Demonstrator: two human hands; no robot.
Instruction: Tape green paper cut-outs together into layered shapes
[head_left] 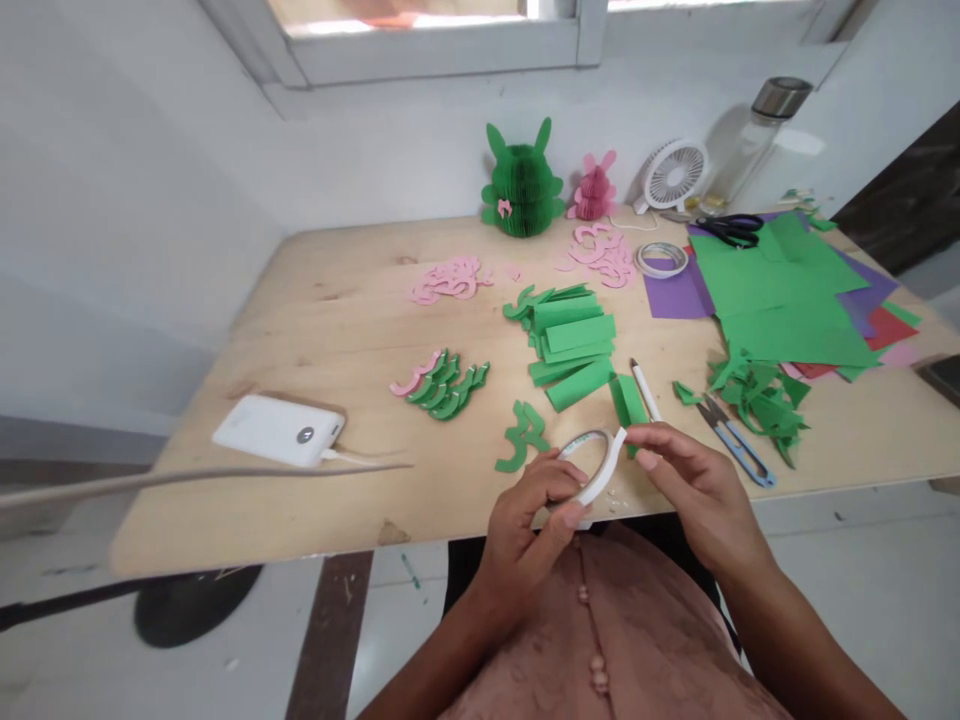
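My left hand (529, 520) is closed around a roll of white tape (598, 485), held on edge just above the table's front edge. A short free end of the tape sticks up from the roll on its right. Beside that end is my right hand (697, 490); its index fingertip is at the tape's tip, and the thumb is apart from it. Wavy green paper cutouts (521, 437) lie just beyond the roll. Near my right fingertips are a folded green paper strip (628, 400) and a white pen (646, 390). A stack of green paper strips (574, 335) lies farther back.
Green and pink curved pieces (442, 385) and a white power bank (281, 430) lie left. Blue-handled snips (735, 440), green scraps (765, 395), another tape roll (661, 260), black scissors (731, 230) and coloured sheets (787, 290) lie right. A green paper figure (521, 185) stands at the back.
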